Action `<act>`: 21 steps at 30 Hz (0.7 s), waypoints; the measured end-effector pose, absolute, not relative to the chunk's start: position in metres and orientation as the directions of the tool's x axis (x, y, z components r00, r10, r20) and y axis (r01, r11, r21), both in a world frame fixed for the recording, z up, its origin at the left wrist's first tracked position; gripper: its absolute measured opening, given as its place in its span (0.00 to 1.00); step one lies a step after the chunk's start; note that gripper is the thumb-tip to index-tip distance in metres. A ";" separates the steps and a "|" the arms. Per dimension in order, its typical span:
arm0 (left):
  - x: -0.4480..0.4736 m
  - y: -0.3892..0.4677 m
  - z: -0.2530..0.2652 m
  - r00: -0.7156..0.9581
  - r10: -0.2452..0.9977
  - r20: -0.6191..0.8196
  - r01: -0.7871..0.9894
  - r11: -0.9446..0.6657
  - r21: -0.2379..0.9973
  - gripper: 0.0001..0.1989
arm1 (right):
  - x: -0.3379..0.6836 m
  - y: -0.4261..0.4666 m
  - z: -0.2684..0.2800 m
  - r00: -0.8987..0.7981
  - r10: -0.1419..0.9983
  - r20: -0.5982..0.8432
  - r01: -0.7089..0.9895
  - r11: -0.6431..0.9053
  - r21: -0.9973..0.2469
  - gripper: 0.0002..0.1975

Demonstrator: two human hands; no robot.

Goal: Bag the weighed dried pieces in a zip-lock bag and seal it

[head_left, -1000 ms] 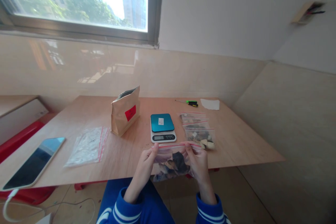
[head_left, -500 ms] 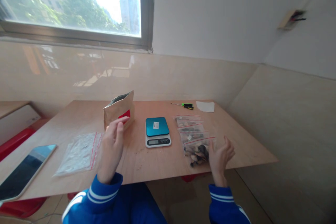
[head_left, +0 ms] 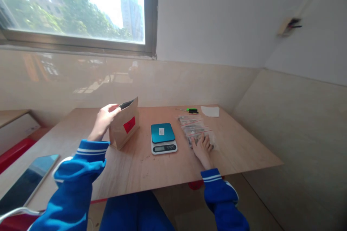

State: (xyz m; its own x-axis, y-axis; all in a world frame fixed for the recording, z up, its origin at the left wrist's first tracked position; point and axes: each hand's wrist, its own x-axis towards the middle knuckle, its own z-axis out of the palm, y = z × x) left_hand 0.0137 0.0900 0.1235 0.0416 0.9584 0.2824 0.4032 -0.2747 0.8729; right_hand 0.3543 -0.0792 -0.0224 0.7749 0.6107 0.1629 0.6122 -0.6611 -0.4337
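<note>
My left hand [head_left: 105,117] is at the upper left edge of a brown paper bag [head_left: 119,133], its fingers closed on the rim by the open mouth. The bag stands upright and has a red label. My right hand [head_left: 202,148] lies with fingers spread on the nearest of several overlapping clear zip bags [head_left: 193,127] with red seal lines. Dark and tan dried pieces show inside them, partly covered by the hand. Between my hands sits a white kitchen scale [head_left: 164,148] with a blue top plate and nothing on it.
Behind the zip bags lie screwdrivers [head_left: 192,110] with green and black-yellow handles, and a white paper piece [head_left: 210,111]. A tablet [head_left: 29,178] rests at the table's left. Small crumbs dot the table [head_left: 162,173] before the scale. A wall stands behind.
My left hand has moved up and left to the paper bag's rim. My right hand has moved left and down onto the zip bags. My left sleeve now covers the clear bags on the left.
</note>
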 end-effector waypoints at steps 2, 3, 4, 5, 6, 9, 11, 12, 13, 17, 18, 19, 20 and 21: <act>0.016 0.079 0.119 0.076 0.962 0.261 0.347 -0.271 0.898 0.26 | 0.344 -0.071 0.005 0.727 0.649 0.225 0.656 -0.558 -0.509 0.34; 0.018 0.071 0.117 0.090 0.960 0.266 0.332 -0.280 0.901 0.26 | 0.333 -0.069 0.022 0.658 0.689 0.305 0.712 -0.438 -0.549 0.31; 0.022 0.061 0.115 0.108 0.958 0.267 0.313 -0.288 0.905 0.26 | 0.318 -0.068 0.039 0.538 0.734 0.414 0.780 -0.248 -0.574 0.28; 0.026 0.051 0.113 0.134 0.955 0.263 0.266 -0.290 0.919 0.26 | 0.301 -0.067 0.057 0.382 0.767 0.515 0.809 -0.009 -0.587 0.23; 0.030 0.041 0.111 0.152 0.954 0.258 0.221 -0.287 0.932 0.26 | 0.282 -0.066 0.074 0.208 0.789 0.578 0.788 0.215 -0.577 0.20; 0.041 0.015 0.103 0.179 0.946 0.271 0.215 -0.306 0.927 0.20 | 0.227 -0.061 0.112 -0.217 0.756 0.617 0.668 0.576 -0.471 0.16; 0.043 0.004 0.097 0.138 0.945 0.297 0.230 -0.322 0.918 0.18 | 0.202 -0.058 0.119 -0.382 0.739 0.556 0.684 0.630 -0.368 0.14; 0.043 0.000 0.094 0.099 0.944 0.314 0.242 -0.329 0.913 0.18 | 0.194 -0.057 0.119 -0.414 0.749 0.517 0.705 0.623 -0.338 0.13; 0.043 -0.004 0.091 0.047 0.943 0.328 0.255 -0.329 0.909 0.18 | 0.189 -0.057 0.116 -0.416 0.772 0.480 0.728 0.599 -0.333 0.12; 0.045 -0.021 0.076 -0.125 0.929 0.349 0.324 -0.294 0.899 0.19 | 0.186 -0.056 0.095 -0.314 0.885 0.343 0.761 0.451 -0.466 0.11; 0.048 -0.026 0.071 -0.136 0.929 0.344 0.334 -0.284 0.899 0.19 | 0.186 -0.054 0.089 -0.299 0.899 0.320 0.756 0.428 -0.496 0.11; 0.052 -0.032 0.066 -0.128 0.932 0.339 0.339 -0.280 0.898 0.20 | 0.185 -0.049 0.083 -0.296 0.904 0.308 0.745 0.420 -0.518 0.10; 0.057 -0.039 0.061 -0.115 0.936 0.334 0.336 -0.280 0.899 0.20 | 0.185 -0.043 0.077 -0.301 0.901 0.314 0.726 0.430 -0.537 0.10; 0.062 -0.045 0.055 -0.089 0.936 0.341 0.323 -0.297 0.898 0.20 | 0.184 -0.036 0.072 -0.308 0.891 0.333 0.700 0.450 -0.554 0.10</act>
